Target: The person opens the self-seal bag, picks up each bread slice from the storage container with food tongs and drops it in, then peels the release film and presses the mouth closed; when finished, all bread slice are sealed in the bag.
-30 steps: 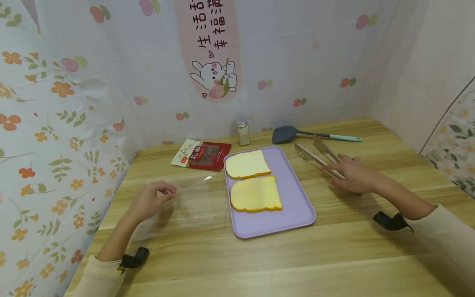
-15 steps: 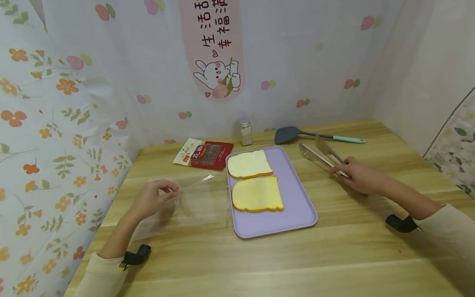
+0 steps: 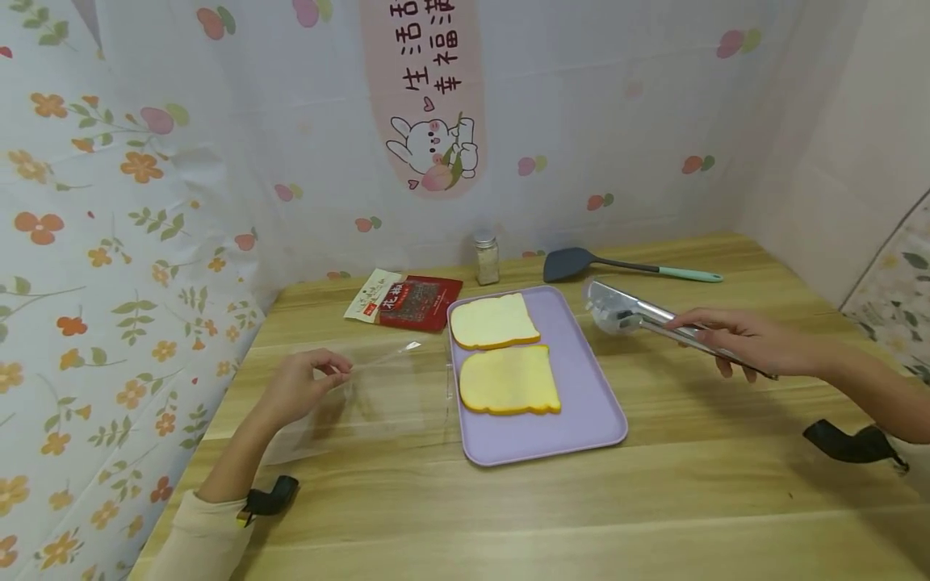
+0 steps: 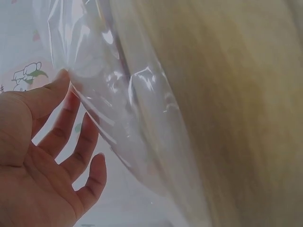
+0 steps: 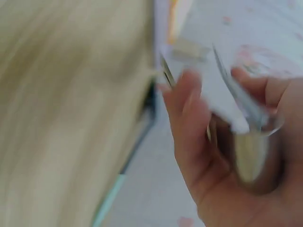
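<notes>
My left hand [image 3: 296,395] pinches the edge of a clear plastic bag [image 3: 392,395] between thumb and forefinger; the left wrist view shows the bag's film [image 4: 118,104] hanging from the fingertips. On the right, my right hand [image 3: 756,343] grips metal tongs [image 3: 657,315] by their arms, and the scalloped heads point left toward the tray. Its fingers wrap the tongs' arms in the blurred right wrist view. Between the hands lies a lilac tray [image 3: 581,428] bearing two bread slices, a pale one [image 3: 494,319] behind and a yellower one [image 3: 508,379] in front.
A red and white spice packet [image 3: 407,301] lies behind the tray's left corner. A glass spice jar [image 3: 487,260] stands at the back near the cloth wall. Behind the tongs is a spatula [image 3: 570,263] with a mint handle.
The right hand has lifted and turned the tongs, drawing them to the right; their heads now appear closer together. My left hand keeps its pinch on the bag. The head view has shifted slightly.
</notes>
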The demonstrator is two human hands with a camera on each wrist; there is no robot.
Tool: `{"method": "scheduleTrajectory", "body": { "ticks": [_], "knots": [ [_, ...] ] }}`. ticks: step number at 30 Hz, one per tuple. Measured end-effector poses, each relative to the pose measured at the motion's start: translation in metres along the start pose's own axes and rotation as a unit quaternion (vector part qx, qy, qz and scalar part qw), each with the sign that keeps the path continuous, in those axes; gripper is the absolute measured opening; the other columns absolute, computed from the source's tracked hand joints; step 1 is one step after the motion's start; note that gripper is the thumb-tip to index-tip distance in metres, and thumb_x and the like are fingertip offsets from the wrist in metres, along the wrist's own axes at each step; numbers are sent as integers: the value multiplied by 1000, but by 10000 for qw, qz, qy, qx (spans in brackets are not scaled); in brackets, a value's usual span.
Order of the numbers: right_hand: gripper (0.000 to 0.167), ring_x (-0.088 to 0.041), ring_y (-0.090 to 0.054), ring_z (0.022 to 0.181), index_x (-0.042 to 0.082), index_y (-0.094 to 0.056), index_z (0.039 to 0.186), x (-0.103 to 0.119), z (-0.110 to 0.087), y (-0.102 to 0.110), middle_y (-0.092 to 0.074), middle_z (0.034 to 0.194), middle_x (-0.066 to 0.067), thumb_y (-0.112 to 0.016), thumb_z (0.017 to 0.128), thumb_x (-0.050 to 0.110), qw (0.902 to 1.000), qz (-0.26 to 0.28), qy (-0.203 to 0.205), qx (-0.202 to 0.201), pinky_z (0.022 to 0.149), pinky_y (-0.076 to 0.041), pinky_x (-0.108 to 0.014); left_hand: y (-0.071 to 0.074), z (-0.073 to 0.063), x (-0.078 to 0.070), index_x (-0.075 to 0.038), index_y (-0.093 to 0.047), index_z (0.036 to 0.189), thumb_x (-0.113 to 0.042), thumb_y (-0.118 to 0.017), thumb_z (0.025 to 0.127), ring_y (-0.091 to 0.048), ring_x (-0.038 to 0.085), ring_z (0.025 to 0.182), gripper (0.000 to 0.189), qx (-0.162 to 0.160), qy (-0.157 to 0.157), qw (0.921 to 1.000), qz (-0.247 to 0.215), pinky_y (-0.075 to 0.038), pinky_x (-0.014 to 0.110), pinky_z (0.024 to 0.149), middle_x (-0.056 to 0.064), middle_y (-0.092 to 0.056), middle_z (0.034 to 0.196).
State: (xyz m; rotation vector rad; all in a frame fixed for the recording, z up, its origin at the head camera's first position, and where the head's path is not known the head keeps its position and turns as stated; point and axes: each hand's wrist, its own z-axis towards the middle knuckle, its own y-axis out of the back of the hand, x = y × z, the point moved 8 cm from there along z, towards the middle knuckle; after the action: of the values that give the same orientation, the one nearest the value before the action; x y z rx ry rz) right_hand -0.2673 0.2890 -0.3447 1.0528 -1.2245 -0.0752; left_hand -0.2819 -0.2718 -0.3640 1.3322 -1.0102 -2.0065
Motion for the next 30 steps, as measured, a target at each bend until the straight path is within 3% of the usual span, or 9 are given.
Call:
{"method": "scheduleTrajectory", "body": {
  "ticks": [2,5,8,10,12,15,20,27,30],
  "knots": [
    [39,-23,-55,55,11,-45,144,15,-7,-2,-57,73,-9,-31,108,3,9967,515,381,493,39,-47,-35,0,-1,0,-7,-75,94,-4,-73,89,-66,23,85,5,-18,26,10000,-3,-51,33,71,6,-74,96],
    [43,-25,-54,55,3,-44,144,30,-13,-10,-59,77,-13,-26,106,-5,9821,1174,783,1249,39,-48,-35,2,-2,-1,-6,-75,93,-5,-73,89,-66,24,86,5,-63,56,10000,12,-51,34,71,6,-74,97],
    [44,-30,-49,51,-1,-44,144,34,-16,-18,-56,73,-17,-24,105,-8,9659,1654,840,1808,38,-48,-33,3,-1,-1,-7,-75,93,-5,-73,90,-66,26,88,4,-75,75,9999,58,-52,38,73,8,-74,98],
    [44,-35,-45,49,0,-43,144,33,-15,-22,-59,79,-21,-23,106,-8,9585,1870,766,2010,36,-48,-32,3,-1,-1,-7,-75,92,-3,-71,90,-66,30,94,5,-61,78,9999,43,-52,45,79,10,-74,101],
    [44,-38,-43,48,0,-45,144,29,-13,-26,-61,84,-23,-23,107,-6,9557,1952,665,2099,35,-47,-31,2,0,-1,-7,-73,89,-1,-70,90,-65,35,103,8,-43,80,10000,0,-50,52,87,12,-73,106],
    [43,-42,-41,46,3,-48,143,22,-6,-28,-63,91,-22,-23,108,-1,9593,1839,465,2091,33,-45,-29,1,1,0,-8,-71,85,2,-68,90,-60,39,115,12,1,97,9999,-45,-44,57,96,15,-71,113],
    [37,-43,-39,48,3,-53,139,12,5,-31,-58,89,-30,-32,109,6,9641,1693,120,2044,34,-43,-27,-3,1,-1,-8,-70,85,3,-68,90,-60,40,115,13,43,26,10000,-68,-44,58,96,16,-70,114],
    [34,-11,-49,50,1,-53,138,8,17,-32,-61,94,-22,-39,108,11,9609,1756,-412,2102,40,-44,-26,-3,2,-4,-7,-70,84,2,-69,90,-60,40,115,11,32,-21,9999,-156,-45,57,93,18,-69,115],
    [34,-7,-49,53,2,-53,138,7,19,-31,-61,102,-27,-40,108,13,9597,1740,-605,2124,42,-44,-26,-3,2,-6,-6,-70,85,1,-69,90,-59,40,115,10,36,-32,9999,-154,-45,57,92,18,-69,115]
  ]
}}
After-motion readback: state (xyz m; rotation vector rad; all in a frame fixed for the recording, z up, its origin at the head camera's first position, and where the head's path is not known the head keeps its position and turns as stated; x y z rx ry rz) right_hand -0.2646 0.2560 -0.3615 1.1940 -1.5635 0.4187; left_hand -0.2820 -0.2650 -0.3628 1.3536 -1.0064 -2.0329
